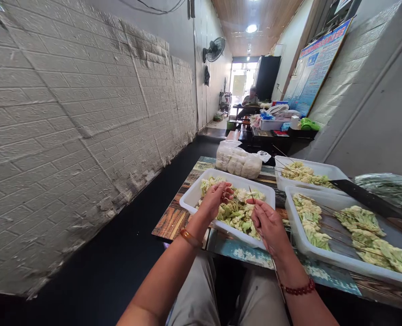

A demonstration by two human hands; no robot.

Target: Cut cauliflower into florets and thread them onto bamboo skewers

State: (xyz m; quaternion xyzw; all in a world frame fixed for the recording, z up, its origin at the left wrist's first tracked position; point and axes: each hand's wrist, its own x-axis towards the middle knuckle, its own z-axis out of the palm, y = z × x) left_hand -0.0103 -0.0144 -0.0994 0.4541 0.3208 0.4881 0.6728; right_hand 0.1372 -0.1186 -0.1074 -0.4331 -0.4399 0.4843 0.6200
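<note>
My right hand (267,222) pinches a thin skewer (251,192), its tip pointing up past the fingers and its shaft running back along the wrist. I see no cauliflower on the tip. Over the left part of a white plastic tub (183,203), my left hand (217,197) has its fingers curled together; whatever may be in them is hidden. Loose cauliflower florets (236,215) fill the tub below both hands. Skewered cauliflower (311,219) lies in rows in a second white tub (291,226) at the right.
Behind that stands another tub (336,172) of skewered cauliflower. A dark flat blade-like object (360,194) lies across the right tub's edge. A bag of whitish food (238,160) sits at the table's (173,222) far side. A person (251,97) sits farther back.
</note>
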